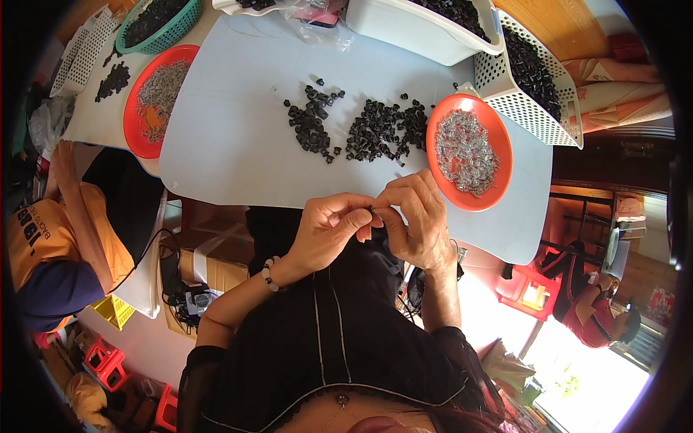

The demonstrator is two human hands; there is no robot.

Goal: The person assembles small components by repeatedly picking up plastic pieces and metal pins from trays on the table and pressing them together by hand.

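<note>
My left hand (330,229) and my right hand (416,222) meet just off the front edge of the table, fingertips together. Between them they pinch a small black part (372,210), mostly covered by the fingers. Beyond my hands lie a pile of small black plastic pieces (382,130) and a looser group of black pieces (310,123). An orange-red oval dish (505,155) stands close by on the right. It holds a heap of tiny shiny silver or clear pieces (465,151), too small to make out singly.
A white tub (411,32) and a white perforated basket (520,108), both with black pieces, stand at the back. At left, a person in orange (65,224) sits by another table with a red dish (132,123) and a green basket (191,18). Another person (592,317) sits far right.
</note>
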